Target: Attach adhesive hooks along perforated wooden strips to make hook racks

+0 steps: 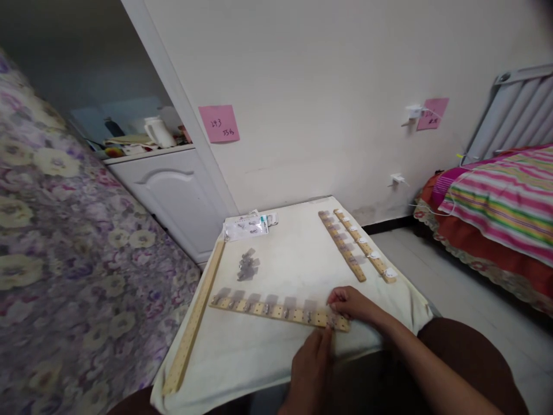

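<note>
A small table under a white cloth (298, 259) stands before me. Near its front edge lies a wooden strip (276, 310) with holes, metal clips and small clear squares along it. My right hand (352, 304) rests curled on the strip's right end, fingers pinched on something I cannot make out. Just below that end my left hand (311, 363) lies flat, fingers together and pointing at the strip. A small pile of clear squares (247, 266) lies behind the strip.
A long plain wooden strip (195, 316) runs along the table's left edge. Two more fitted strips (356, 245) lie at the right. A clear packet (246, 227) sits at the back. A floral bed (64, 259) is left, a striped bed (505, 202) right.
</note>
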Demonstrator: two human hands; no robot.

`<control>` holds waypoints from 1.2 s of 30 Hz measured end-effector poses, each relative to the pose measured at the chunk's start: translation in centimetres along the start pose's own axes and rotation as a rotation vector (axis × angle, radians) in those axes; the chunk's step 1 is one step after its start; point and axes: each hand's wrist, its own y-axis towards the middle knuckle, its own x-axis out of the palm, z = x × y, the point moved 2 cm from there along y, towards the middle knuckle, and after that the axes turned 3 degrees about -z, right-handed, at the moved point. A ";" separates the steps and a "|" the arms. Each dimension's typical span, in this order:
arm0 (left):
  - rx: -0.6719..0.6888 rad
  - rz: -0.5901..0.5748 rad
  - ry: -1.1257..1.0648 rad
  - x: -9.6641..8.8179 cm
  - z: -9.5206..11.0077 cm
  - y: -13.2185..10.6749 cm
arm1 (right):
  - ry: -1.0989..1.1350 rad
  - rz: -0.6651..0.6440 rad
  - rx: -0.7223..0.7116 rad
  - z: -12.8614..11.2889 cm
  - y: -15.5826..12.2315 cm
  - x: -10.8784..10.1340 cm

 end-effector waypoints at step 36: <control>0.011 0.063 0.004 1.2 -0.7 0.0 | -0.049 0.055 0.017 -0.3 0.1 0.1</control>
